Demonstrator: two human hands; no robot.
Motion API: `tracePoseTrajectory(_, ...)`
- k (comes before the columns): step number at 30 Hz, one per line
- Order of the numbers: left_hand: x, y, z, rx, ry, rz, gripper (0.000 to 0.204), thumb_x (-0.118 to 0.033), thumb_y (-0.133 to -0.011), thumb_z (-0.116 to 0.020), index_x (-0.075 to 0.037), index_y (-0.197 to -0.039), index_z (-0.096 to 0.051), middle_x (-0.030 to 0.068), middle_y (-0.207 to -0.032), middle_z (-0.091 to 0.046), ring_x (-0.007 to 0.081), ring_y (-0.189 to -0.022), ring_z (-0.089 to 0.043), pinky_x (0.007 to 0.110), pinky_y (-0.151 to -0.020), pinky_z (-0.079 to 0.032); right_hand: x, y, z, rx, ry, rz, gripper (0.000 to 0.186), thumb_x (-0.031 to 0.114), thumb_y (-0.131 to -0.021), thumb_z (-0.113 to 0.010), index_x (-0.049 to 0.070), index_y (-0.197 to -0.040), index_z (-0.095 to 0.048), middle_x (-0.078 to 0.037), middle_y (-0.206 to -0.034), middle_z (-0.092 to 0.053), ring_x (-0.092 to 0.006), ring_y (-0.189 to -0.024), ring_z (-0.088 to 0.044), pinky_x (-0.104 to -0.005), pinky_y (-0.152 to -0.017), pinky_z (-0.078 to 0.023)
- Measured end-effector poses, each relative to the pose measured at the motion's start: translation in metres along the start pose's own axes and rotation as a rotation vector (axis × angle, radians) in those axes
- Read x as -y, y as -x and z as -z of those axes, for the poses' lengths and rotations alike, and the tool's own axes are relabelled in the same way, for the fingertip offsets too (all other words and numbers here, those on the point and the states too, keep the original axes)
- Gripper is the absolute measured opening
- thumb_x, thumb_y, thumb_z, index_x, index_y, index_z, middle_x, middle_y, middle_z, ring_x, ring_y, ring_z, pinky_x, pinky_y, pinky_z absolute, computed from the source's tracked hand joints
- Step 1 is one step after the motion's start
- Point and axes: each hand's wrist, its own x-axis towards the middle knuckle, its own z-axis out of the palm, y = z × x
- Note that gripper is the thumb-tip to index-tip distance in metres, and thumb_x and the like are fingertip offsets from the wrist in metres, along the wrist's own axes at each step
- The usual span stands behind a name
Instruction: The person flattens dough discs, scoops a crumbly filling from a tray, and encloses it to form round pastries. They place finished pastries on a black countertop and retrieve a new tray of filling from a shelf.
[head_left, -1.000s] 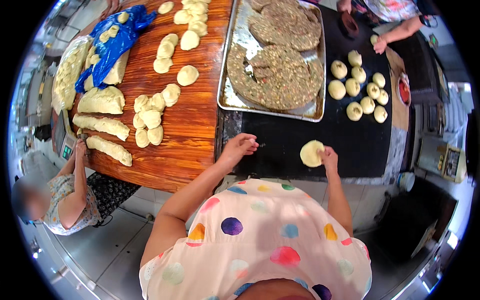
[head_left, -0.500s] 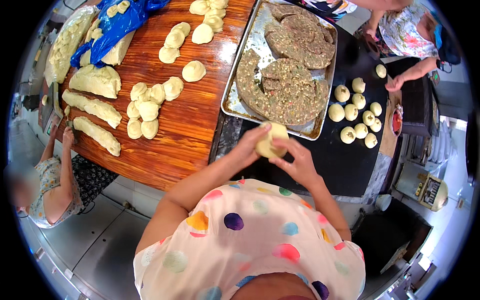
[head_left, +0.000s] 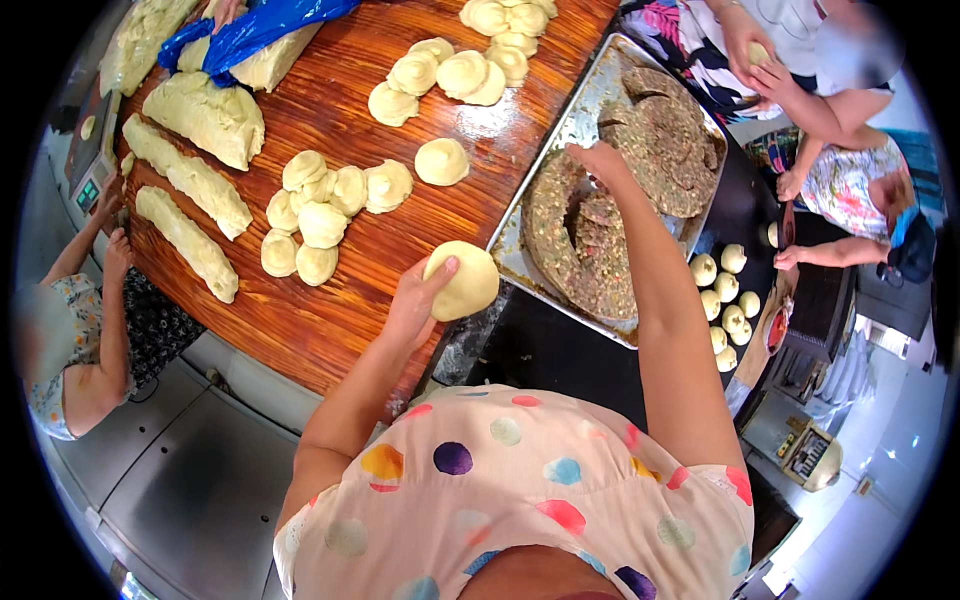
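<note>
My left hand [head_left: 412,306] pinches a flat, pale dough disc [head_left: 466,282] by its edge, thumb on top, above the edge of the wooden table. My right hand [head_left: 598,164] reaches over a metal tray [head_left: 508,240] and touches a brown, speckled ground filling [head_left: 572,240] heaped in it. The fingers of that hand are curled and partly hidden; what they hold cannot be made out. Nearest to the left hand on the table are a single dough round [head_left: 442,161] and a cluster of overlapping dough rounds [head_left: 322,225].
Dough logs [head_left: 188,245] and a larger dough slab [head_left: 205,120] lie left, near a blue plastic sheet [head_left: 270,35]. Round buns [head_left: 711,304] sit right of the tray on a black surface. Co-workers stand left and at upper right; one co-worker's hands [head_left: 765,75] hold dough.
My hands have parted from the dough piece both held. The left now holds a flat disc farther left; the right has reached forward to the filling. The whole view has shifted.
</note>
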Motion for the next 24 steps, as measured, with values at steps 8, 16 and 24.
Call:
tracePoseTrajectory(8, 0.001, -0.002, 0.01, 0.059, 0.121, 0.118, 0.038, -0.019, -0.091, -0.066, 0.003, -0.121, -0.055, 0.0109, -0.11, -0.064, 0.0186, -0.1, -0.064, 0.034, -0.089, -0.052, 0.009, -0.018, -0.01, 0.271, -0.285, -0.298, 0.086, 0.059, -0.071, -0.069, 0.016, -0.141, -0.044, -0.014, -0.143, -0.043, -0.0346, -0.114, -0.056, -0.047, -0.087, -0.052)
tracePoseTrajectory(16, 0.005, 0.005, 0.002, 0.147, 0.112, 0.175, 0.041, -0.012, -0.087, -0.069, 0.003, -0.123, -0.053, 0.0128, -0.114, -0.063, 0.0221, -0.105, -0.063, 0.038, -0.093, -0.051, -0.005, -0.043, -0.023, 0.172, -0.403, -0.309, 0.049, 0.044, -0.068, -0.08, 0.008, -0.096, -0.061, -0.006, -0.082, -0.06, -0.0216, -0.068, -0.062, -0.0382, -0.065, -0.057)
tracePoseTrajectory(24, 0.007, 0.006, -0.005, 0.183, 0.126, 0.186, 0.041, -0.014, -0.089, -0.067, 0.002, -0.124, -0.052, 0.0131, -0.115, -0.062, 0.0223, -0.106, -0.062, 0.038, -0.095, -0.05, -0.017, -0.036, -0.009, 0.232, -0.639, -0.353, 0.042, 0.04, -0.071, -0.08, 0.007, -0.091, -0.063, -0.005, -0.079, -0.055, -0.0207, -0.064, -0.055, -0.0399, -0.064, -0.056)
